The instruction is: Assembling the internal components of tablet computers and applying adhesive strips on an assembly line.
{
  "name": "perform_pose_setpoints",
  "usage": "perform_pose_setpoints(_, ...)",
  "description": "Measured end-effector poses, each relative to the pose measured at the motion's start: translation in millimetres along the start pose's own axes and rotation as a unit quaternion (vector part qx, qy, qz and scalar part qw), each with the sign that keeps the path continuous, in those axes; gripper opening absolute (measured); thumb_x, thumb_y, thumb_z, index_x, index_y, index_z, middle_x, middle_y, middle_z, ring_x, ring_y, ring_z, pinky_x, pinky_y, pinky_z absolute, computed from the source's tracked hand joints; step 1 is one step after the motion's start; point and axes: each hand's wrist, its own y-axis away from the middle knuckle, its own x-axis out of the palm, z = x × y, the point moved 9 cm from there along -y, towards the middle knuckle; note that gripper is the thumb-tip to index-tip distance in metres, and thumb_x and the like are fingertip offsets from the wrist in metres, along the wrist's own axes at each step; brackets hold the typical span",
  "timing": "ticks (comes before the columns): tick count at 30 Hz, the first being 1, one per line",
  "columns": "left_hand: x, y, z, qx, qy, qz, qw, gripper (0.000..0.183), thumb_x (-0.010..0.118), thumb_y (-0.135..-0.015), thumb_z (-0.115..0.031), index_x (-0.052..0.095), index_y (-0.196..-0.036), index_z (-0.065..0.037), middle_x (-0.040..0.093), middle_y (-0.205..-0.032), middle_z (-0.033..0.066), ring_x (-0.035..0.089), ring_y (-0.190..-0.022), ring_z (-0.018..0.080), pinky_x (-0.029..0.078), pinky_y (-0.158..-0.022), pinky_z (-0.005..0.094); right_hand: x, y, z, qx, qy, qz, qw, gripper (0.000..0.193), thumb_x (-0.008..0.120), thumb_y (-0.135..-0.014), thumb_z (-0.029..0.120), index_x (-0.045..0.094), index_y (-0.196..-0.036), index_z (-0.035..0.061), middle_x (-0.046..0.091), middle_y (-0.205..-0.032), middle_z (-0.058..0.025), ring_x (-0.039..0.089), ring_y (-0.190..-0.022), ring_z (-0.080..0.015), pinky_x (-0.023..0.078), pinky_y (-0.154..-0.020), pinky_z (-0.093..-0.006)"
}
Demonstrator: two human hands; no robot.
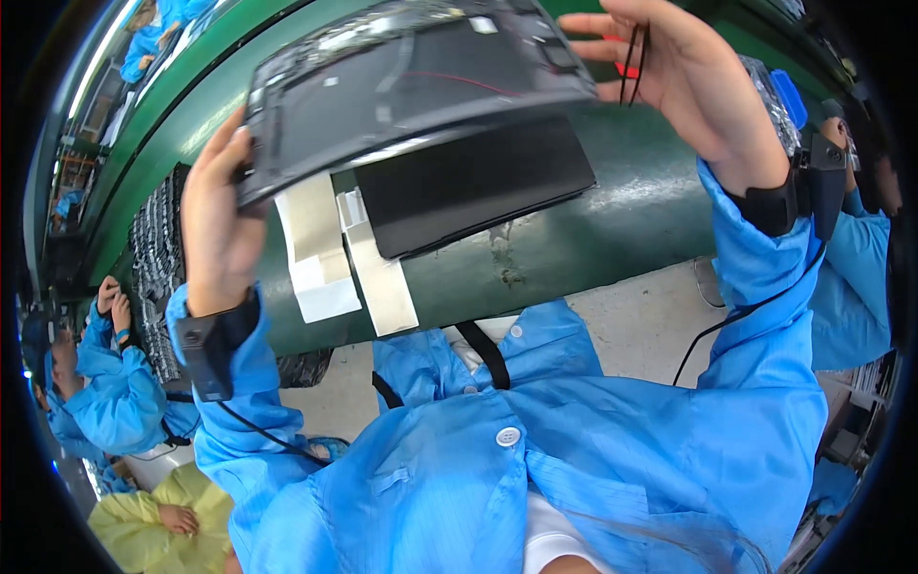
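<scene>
A dark flat electronic device housing (411,91), with a thin red wire and small white labels on its inner side, is tilted above the green work surface and slightly blurred. My left hand (222,206) is closed on its left edge, fingers partly hidden. My right hand (669,72) is by its right edge, fingers stretched out and apart, tips close to the edge; whether they touch it I cannot make out. A black elastic loop (634,65) hangs around that hand. Beneath the housing lies a flat black panel (478,187), partly covered by it.
Two pale strips (382,277) of paper or card lie left of the black panel on the green workbench (641,206). A stack of dark parts (158,239) stands at left. A blue bin (789,96) is at far right. Co-workers in blue (124,383) and yellow (163,517) sit nearby.
</scene>
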Motion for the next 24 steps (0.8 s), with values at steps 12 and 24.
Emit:
perform_pose_setpoints(12, -107, 19, 9, -0.023, 0.094, -0.080, 0.992, 0.032, 0.056, -0.102, -0.008, 0.059, -0.131, 0.006, 0.068, -0.124, 0.0129, 0.069, -0.102, 0.0185, 0.059, -0.088, 0.0279, -46, 6, -136, 0.156, 0.138, 0.025, 0.978, 0.022, 0.064, -0.098, 0.027, 0.060, -0.095, 0.0061, 0.061, -0.081, 0.0011, 0.035, -0.050, -0.0011, 0.024, -0.044, -0.0216)
perform_pose_setpoints(24, 18, 28, 116, -0.108, 0.066, -0.007, 0.992, 0.044, 0.046, -0.105, -0.007, 0.044, -0.148, 0.004, 0.064, -0.121, 0.0087, 0.061, -0.104, 0.0130, 0.050, -0.096, 0.0314, -41, 11, -141, 0.167, -0.006, -0.027, 0.986, 0.032, 0.056, -0.101, 0.031, 0.065, -0.113, 0.0029, 0.068, -0.101, -0.0064, 0.065, -0.091, -0.0146, 0.054, -0.075, -0.0311)
